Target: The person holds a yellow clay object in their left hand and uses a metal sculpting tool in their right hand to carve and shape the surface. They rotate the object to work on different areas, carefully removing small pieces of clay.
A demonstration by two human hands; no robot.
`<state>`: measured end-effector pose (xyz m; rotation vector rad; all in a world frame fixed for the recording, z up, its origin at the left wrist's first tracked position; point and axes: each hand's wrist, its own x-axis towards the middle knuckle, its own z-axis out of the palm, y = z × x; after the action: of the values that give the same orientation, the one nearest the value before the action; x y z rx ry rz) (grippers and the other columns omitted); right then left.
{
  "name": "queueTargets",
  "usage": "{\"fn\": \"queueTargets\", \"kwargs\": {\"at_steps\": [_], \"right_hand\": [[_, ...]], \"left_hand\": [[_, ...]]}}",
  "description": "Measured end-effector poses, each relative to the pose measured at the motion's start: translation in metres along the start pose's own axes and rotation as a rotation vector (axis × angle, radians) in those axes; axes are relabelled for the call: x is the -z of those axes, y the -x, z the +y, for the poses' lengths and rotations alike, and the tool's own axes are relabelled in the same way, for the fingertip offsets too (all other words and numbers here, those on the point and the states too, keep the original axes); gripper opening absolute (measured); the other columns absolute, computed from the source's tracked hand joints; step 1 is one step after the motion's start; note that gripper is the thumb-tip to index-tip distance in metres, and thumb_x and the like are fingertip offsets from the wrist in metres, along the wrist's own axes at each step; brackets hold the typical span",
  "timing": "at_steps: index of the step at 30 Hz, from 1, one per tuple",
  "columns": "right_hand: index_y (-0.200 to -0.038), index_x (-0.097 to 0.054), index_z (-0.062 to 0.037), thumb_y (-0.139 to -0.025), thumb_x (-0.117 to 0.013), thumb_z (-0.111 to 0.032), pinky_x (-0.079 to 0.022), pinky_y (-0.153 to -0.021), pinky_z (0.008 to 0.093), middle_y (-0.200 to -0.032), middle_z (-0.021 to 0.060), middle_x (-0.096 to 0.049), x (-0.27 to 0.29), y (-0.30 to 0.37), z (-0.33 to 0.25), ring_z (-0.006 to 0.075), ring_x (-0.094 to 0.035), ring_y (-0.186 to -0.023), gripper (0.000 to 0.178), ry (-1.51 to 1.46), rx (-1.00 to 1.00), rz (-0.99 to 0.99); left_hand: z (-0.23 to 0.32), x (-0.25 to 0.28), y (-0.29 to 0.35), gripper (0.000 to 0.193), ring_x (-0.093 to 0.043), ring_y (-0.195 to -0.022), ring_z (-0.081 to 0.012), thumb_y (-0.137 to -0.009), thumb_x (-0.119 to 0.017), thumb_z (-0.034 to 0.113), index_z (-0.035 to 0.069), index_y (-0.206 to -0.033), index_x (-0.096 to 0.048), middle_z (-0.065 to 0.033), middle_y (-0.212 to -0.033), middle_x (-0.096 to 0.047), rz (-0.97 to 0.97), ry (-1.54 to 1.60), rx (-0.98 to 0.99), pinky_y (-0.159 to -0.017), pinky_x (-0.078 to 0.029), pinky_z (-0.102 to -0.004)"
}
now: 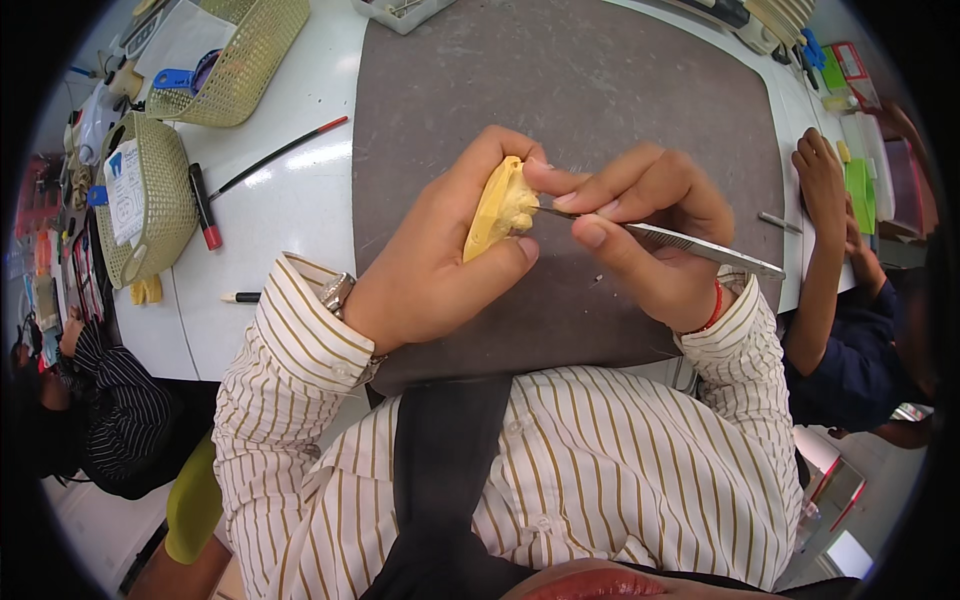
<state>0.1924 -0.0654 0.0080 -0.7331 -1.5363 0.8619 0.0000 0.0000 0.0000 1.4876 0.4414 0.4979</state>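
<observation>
My left hand is closed around a yellow plaster dental model, its fingers behind and its thumb along the near side. The tooth shapes on the model face right. In my right hand is a scalpel with a flat metal handle, pinched between thumb and fingers like a pen. Its narrow blade points left, and the tip is at the model's teeth; whether it touches cannot be made out. Both hands are above a dark brown mat. Tiny crumbs lie on the mat below the scalpel.
Two woven baskets stand at the left, beside a black-and-red marker and a thin brush. A clear tray sits at the far edge. Another person's arm rests on the right; a second person sits at the left.
</observation>
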Motion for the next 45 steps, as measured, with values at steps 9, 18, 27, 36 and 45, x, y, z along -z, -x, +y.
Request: {"fn": "queueTargets", "kwargs": {"at_steps": [9,18,27,36,45], "right_hand": [[-0.083,-0.053,0.0017,-0.082,-0.065,0.008,-0.056,-0.087,0.0337,-0.092,0.0149,-0.064,0.0,-0.001,0.002,0.0249,-0.067,-0.097,0.013,0.01,0.021,-0.007],[-0.084,-0.053,0.0008,-0.083,-0.064,0.007,-0.055,-0.085,0.0333,-0.092,0.015,-0.065,0.0,0.0,0.004,0.0246,-0.066,-0.098,0.012,0.003,-0.031,0.012],[-0.086,-0.055,-0.0023,-0.08,-0.068,0.005,-0.053,-0.089,0.0352,-0.097,0.0129,-0.066,-0.002,0.001,0.006,0.0225,-0.067,-0.093,0.016,0.186,0.217,0.02],[-0.093,-0.052,-0.0052,-0.082,-0.065,0.007,-0.051,-0.094,0.0395,-0.1,0.0142,-0.062,0.007,0.001,0.004,0.0206,-0.064,-0.097,0.021,0.363,0.282,-0.051],[-0.098,-0.044,-0.0021,-0.092,-0.054,-0.001,-0.053,-0.087,0.0338,-0.114,0.0185,-0.056,0.009,-0.002,0.002,0.023,-0.064,-0.097,0.011,-0.01,0.107,0.19]], "left_hand": [[0.001,-0.001,0.0,0.05,-0.047,-0.093,-0.0082,-0.08,-0.055,0.02,0.004,-0.123,-0.036,-0.0032,-0.105,-0.05,0.01,0.009,0.026,-0.08,-0.039,-0.0227],[-0.003,0.001,0.0,0.048,-0.046,-0.093,-0.0091,-0.08,-0.055,0.018,0.004,-0.122,-0.037,-0.0037,-0.104,-0.05,0.016,-0.004,-0.008,-0.081,-0.039,-0.0239],[-0.001,-0.002,-0.006,0.031,-0.047,-0.079,-0.0129,-0.08,-0.054,0.008,0.003,-0.109,-0.044,-0.0063,-0.088,-0.05,0.116,-0.155,-0.118,-0.07,-0.04,-0.0271],[-0.005,-0.003,-0.008,0.031,-0.042,-0.075,-0.0072,-0.084,-0.054,0.014,0.007,-0.112,-0.044,0.0001,-0.086,-0.045,0.092,0.062,0.012,-0.066,-0.036,-0.022],[-0.007,-0.01,-0.006,0.044,-0.049,-0.096,-0.0131,-0.088,-0.064,0.026,0.008,-0.118,-0.036,-0.0035,-0.101,-0.043,0.046,0.231,-0.051,-0.083,-0.048,-0.0309]]}}
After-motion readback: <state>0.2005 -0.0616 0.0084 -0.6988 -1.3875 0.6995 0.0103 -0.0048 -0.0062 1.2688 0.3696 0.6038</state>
